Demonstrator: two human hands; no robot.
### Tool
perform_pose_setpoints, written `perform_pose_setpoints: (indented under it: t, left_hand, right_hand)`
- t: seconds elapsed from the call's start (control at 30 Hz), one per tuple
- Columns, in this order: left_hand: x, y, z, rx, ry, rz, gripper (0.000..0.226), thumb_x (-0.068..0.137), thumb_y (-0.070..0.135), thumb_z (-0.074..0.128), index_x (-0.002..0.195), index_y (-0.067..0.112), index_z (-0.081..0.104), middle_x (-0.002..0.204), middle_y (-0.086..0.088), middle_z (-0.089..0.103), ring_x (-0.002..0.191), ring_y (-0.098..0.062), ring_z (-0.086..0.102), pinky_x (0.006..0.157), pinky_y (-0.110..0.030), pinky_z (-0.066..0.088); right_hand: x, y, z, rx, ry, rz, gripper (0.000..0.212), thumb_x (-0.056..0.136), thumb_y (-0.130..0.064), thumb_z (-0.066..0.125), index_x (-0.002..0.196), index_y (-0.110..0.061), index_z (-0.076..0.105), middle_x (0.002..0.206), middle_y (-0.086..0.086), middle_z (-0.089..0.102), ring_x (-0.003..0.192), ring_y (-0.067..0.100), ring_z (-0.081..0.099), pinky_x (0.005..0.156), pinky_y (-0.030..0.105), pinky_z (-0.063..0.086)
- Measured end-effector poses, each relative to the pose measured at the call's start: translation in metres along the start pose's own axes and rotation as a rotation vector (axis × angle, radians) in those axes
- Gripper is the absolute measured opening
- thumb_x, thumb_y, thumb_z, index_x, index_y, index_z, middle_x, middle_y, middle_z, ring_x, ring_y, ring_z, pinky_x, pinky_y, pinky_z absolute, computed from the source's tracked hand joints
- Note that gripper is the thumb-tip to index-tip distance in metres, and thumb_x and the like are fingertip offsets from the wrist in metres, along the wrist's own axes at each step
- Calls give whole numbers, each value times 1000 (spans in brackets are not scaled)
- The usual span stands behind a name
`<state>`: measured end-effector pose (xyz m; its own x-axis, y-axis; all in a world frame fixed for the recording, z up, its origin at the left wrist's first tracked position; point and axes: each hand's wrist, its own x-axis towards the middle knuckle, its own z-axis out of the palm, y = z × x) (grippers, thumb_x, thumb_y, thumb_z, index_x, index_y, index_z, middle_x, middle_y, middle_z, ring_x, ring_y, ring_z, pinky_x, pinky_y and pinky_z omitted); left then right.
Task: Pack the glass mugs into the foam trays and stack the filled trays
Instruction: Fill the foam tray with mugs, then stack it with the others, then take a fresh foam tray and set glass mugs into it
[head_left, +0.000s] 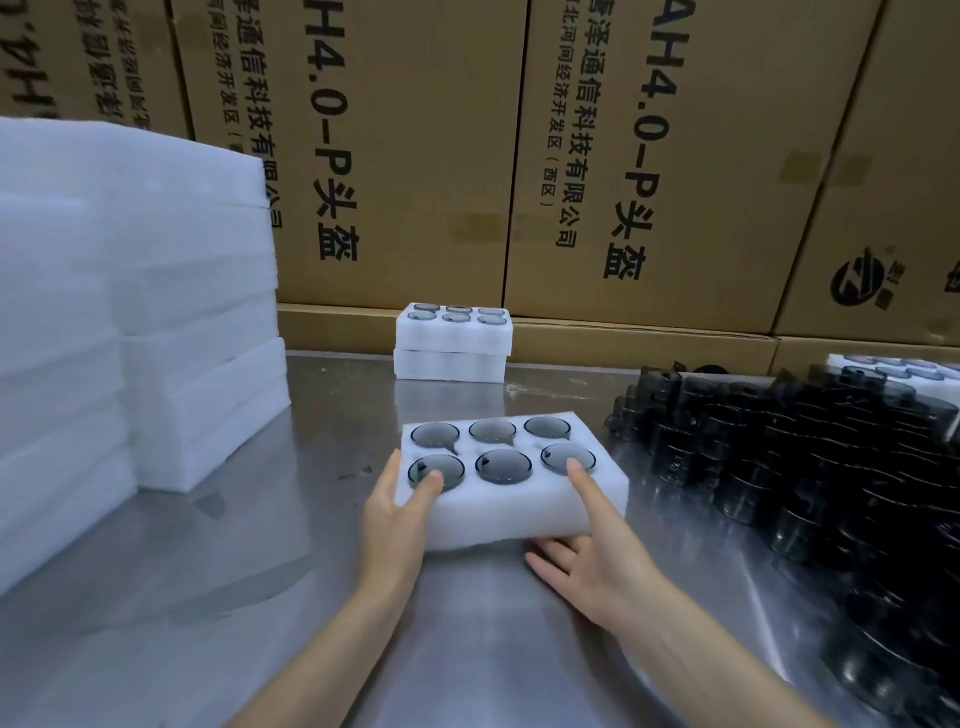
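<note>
You've got the filled white foam tray (519, 512) of six smoky round glass mugs (504, 465) at the near middle of the shiny steel surface (260, 597), left hand (397, 512) clasping its left edge, right hand (584, 551) pinching the near right corner (fingers tucked underneath). Soft foam flexes, so carrying it to the two-tray white stack (453, 340) tilted could tip the slick mugs out.
</note>
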<state>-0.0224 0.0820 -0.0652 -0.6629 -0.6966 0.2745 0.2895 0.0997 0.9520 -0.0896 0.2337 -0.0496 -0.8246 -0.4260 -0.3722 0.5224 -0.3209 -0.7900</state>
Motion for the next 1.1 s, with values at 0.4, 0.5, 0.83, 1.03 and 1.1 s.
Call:
perform_pose_setpoints:
  t: [0.4, 0.5, 0.83, 1.03, 1.1]
  left_hand:
    - [74, -13, -13, -156, -58, -211, 23, 98, 31, 36, 110, 31, 56, 113, 14, 61, 104, -10, 57, 89, -30, 40]
    - [83, -22, -15, -156, -73, -210, 28, 94, 35, 36, 111, 29, 58, 111, 11, 63, 99, -13, 58, 84, -27, 40]
    - [117, -40, -15, -186, -128, -376, 41, 68, 54, 50, 94, 24, 57, 94, 8, 62, 77, -13, 55, 68, -27, 35]
    - [123, -45, -14, -178, -181, -340, 39, 53, 37, 49, 90, 22, 53, 86, 7, 60, 66, -10, 55, 56, -21, 37]
    - [122, -48, -13, -161, -192, -323, 39, 56, 31, 39, 92, 23, 53, 86, 7, 61, 60, -6, 58, 56, -20, 35]
  right_hand:
    - [102, -40, 39, 222, 77, -67, 21, 84, -30, 66, 97, -17, 56, 100, 9, 66, 90, 23, 63, 89, 36, 47]
    - [132, -70, 72, 323, -25, -128, 24, 84, -28, 66, 99, -13, 56, 98, 11, 67, 90, 23, 64, 77, 36, 51]
    - [250, -157, 204, 277, -105, -203, 45, 79, -30, 75, 109, -11, 48, 115, 10, 58, 94, 27, 60, 85, 38, 51]
    - [303, -150, 201, 202, 66, -129, 52, 79, -33, 75, 120, -17, 48, 134, 7, 41, 118, 29, 48, 86, 37, 54]
    - [309, -152, 198, 181, 89, -159, 54, 81, -33, 74, 125, -17, 48, 134, 7, 40, 118, 29, 47, 84, 37, 54]
